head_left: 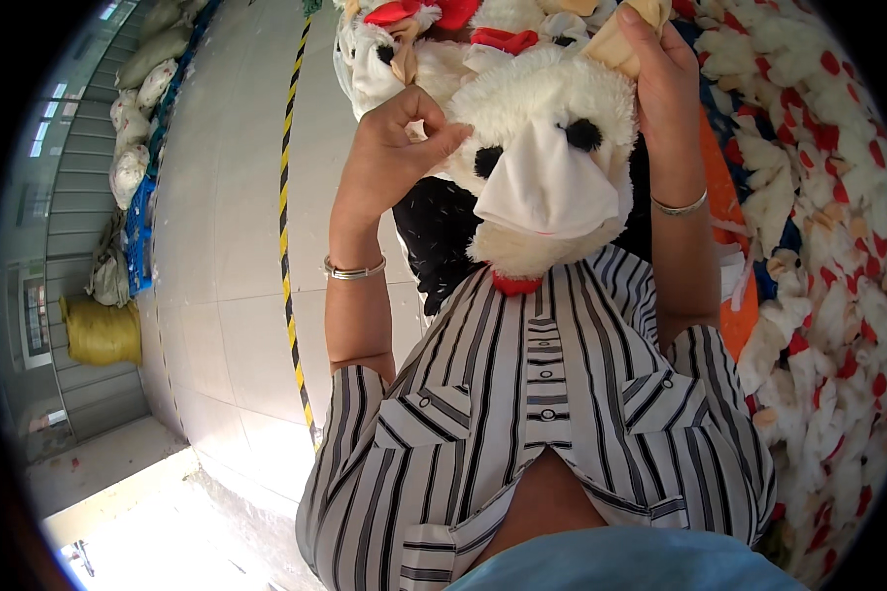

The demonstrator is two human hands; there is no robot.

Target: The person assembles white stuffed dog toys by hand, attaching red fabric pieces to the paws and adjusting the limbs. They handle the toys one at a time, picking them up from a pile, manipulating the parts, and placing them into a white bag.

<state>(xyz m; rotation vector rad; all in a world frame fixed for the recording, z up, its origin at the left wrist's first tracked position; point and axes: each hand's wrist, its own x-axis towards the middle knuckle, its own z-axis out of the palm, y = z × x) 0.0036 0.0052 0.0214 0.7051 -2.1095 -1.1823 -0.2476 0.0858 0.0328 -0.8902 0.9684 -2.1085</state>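
A white fluffy plush animal [522, 98] faces up in front of my chest. It has two black fuzzy eyes, a smooth pale muzzle [552, 187] and a bit of red at its lower end. My right hand [665, 84] is closed on its beige ear [616, 47], with the thumb on the near face of it. At the plush's left side, my left hand [394, 148] is curled in a pinch, the thumb tip close to the fur by one eye. Whatever sits between those fingers is too small or hidden to make out.
More white plush pieces with red parts [375, 59] lie just beyond. A large heap of white and red plush pieces [828, 246] fills the right side. Yellow-black tape [286, 197] runs along the tiled floor at left, with a yellow sack [102, 332] by the wall.
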